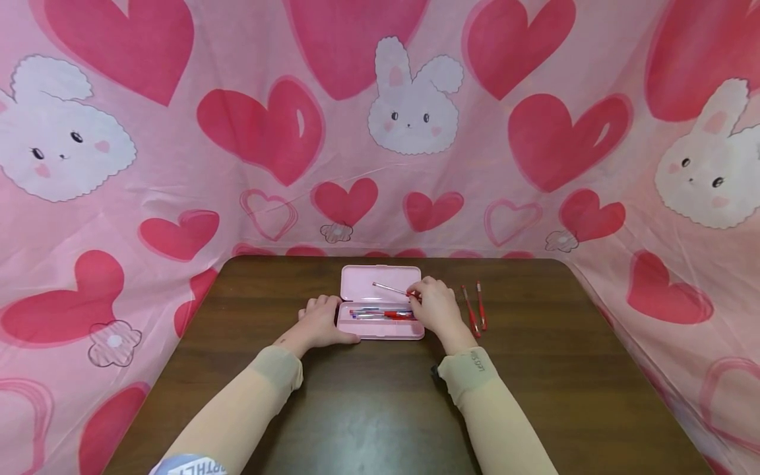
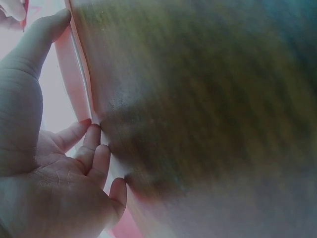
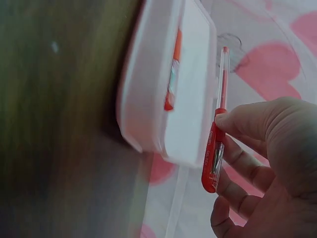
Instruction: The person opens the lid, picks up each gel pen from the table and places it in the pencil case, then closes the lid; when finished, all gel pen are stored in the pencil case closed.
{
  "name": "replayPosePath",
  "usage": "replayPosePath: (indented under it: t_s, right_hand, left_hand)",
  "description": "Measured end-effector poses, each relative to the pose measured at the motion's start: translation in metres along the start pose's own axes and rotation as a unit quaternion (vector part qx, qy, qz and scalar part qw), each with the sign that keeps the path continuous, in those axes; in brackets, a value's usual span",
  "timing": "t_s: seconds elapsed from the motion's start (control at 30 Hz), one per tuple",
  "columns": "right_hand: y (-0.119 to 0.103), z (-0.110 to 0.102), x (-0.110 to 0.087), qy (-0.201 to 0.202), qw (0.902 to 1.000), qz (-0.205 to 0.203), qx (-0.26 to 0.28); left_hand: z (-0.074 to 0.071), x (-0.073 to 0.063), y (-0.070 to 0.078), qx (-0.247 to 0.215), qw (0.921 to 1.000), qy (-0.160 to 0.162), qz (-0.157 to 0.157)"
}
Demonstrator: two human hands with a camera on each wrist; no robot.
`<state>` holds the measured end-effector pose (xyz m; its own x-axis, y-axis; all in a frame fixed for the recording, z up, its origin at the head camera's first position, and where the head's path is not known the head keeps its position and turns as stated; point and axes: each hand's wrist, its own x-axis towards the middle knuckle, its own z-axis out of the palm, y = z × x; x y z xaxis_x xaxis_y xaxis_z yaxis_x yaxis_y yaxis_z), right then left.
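A pink pencil case (image 1: 380, 332) lies on the table, its lid (image 1: 362, 278) folded back toward the far edge. Several pens (image 1: 371, 315) with clear barrels, some with red caps, lie lengthwise inside. My left hand (image 1: 320, 322) holds the case at its left end, thumb along the front edge and fingers at the far left corner. Between thumb and fingers, my right hand (image 1: 436, 305) pinches a red gel pen (image 3: 221, 99) with its cap on, over the right part of the case. In the right wrist view, an orange-red pen (image 3: 173, 74) shows inside the case.
Two more red pens (image 1: 481, 307) lie on the brown wooden table (image 1: 380, 409), just right of my right hand. A pink cloth (image 1: 380, 178) with hearts and rabbits hangs close behind the table and along both sides.
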<state>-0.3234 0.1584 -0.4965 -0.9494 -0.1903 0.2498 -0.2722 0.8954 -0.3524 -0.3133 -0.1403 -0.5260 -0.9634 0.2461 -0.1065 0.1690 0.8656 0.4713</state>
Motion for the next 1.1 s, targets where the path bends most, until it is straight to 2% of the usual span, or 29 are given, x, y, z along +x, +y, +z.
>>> replayPosePath:
  t_s: [0.17,0.8,1.1]
  right_hand:
    - [-0.009,0.008,0.002,-0.013,0.9994,-0.026,-0.018]
    - [-0.026,0.025,0.006,-0.065,0.9961,-0.053,-0.028]
    - [-0.027,0.03,0.007,-0.06,0.9945,-0.081,-0.028]
  left_hand:
    - [0.0,0.0,0.0,-0.004,1.0,-0.001,0.001]
    - [-0.002,-0.001,0.001,-0.008,1.0,-0.003,0.001]
    - [-0.002,-0.001,0.001,0.0,1.0,-0.001,0.001]
